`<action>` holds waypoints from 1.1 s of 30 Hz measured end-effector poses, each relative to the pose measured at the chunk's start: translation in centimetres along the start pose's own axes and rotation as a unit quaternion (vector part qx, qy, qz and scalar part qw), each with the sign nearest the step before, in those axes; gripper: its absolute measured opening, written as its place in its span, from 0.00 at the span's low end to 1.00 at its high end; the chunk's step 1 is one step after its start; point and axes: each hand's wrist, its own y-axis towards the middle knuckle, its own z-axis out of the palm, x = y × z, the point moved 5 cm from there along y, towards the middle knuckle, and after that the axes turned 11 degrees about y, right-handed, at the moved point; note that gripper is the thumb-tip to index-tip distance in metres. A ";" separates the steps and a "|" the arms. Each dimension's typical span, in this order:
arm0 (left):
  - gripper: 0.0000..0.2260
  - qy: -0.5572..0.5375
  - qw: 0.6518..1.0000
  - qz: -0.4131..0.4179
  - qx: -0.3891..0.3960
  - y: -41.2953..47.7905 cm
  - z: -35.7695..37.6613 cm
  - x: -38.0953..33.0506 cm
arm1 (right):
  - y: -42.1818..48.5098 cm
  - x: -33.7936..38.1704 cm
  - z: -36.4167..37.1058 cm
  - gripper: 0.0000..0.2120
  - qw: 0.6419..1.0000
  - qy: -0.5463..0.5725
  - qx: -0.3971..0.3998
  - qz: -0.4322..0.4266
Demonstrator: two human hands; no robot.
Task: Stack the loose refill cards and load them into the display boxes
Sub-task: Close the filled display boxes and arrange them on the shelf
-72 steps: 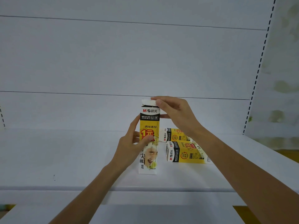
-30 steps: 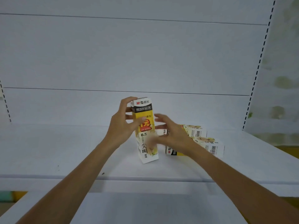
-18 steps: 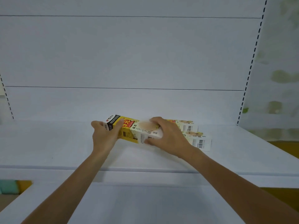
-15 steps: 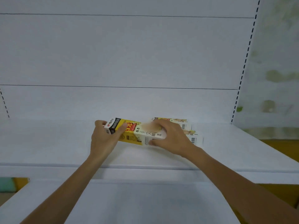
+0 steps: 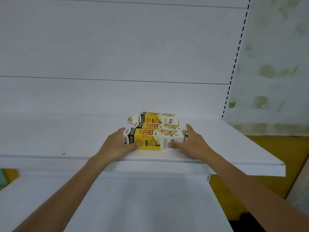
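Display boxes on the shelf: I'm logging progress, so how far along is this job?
Done: two yellow-and-white cardboard display boxes lie flat on the white shelf. In hand: a third box lies in front of them, left hand gripping one end, right hand pressing the other. Left: no loose cards show, so I cannot tell.

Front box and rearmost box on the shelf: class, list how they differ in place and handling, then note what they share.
The front box lies nearest the shelf edge; the rearmost box lies farthest back. The left hand grips the front box's left end and the right hand touches its right end; no hand touches the rearmost box. Both lie on their sides, lengthwise left to right, with the same yellow, black and white print.
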 end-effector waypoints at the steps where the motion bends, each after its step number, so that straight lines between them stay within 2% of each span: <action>1: 0.33 -0.013 1.000 0.003 0.014 0.2 0.3 -0.3 | 0.3 -0.4 0.0 0.25 1.000 0.001 0.007 0.001; 3: 0.37 -0.042 0.999 0.008 0.033 0.7 0.7 -0.4 | 0.9 -0.9 0.0 0.22 1.000 0.008 0.014 -0.011; 7: 0.29 -0.053 0.998 0.026 0.033 2.3 1.2 0.1 | 2.2 -0.9 0.4 0.20 0.998 0.044 0.043 -0.008; 10: 0.28 -0.053 0.998 0.027 0.023 3.6 1.3 0.7 | 3.8 -1.2 0.6 0.22 0.998 0.013 0.051 0.017; 11: 0.28 -0.048 0.998 0.025 0.022 4.1 1.3 0.9 | 4.4 -1.1 0.6 0.22 0.998 0.001 0.058 0.030; 14: 0.35 -0.035 0.998 0.021 0.040 5.6 1.2 1.6 | 6.0 1.1 0.9 0.13 0.996 0.014 0.072 0.040; 15: 0.36 -0.033 0.997 0.022 0.059 6.0 1.2 1.7 | 6.7 2.3 0.8 0.16 0.998 0.014 0.054 0.027; 16: 0.35 -0.033 0.996 0.021 0.074 6.4 1.2 1.8 | 7.5 3.3 0.6 0.23 1.000 0.004 0.019 0.004; 18: 0.23 -0.037 0.996 0.007 0.078 7.0 0.7 2.3 | 9.6 4.8 0.3 0.30 0.998 -0.021 -0.036 -0.042; 19: 0.20 -0.046 0.996 -0.006 0.071 7.3 0.2 2.7 | 10.8 5.0 0.5 0.30 0.997 -0.034 -0.043 -0.054; 22: 0.20 -0.055 0.996 -0.043 0.048 8.8 -1.3 4.9 | 14.2 4.6 1.6 0.28 0.994 -0.095 -0.022 -0.052; 27: 0.24 -0.061 0.996 -0.053 0.025 10.4 -2.4 8.1 | 18.3 3.3 4.1 0.30 0.990 -0.134 0.049 0.017; 30: 0.24 -0.034 0.997 -0.053 0.053 10.7 -1.9 8.9 | 19.4 2.8 5.7 0.21 0.972 -0.216 0.087 0.026; 33: 0.21 0.022 0.997 -0.049 0.063 10.7 -1.5 9.0 | 19.9 2.9 6.0 0.17 0.963 -0.263 0.059 0.010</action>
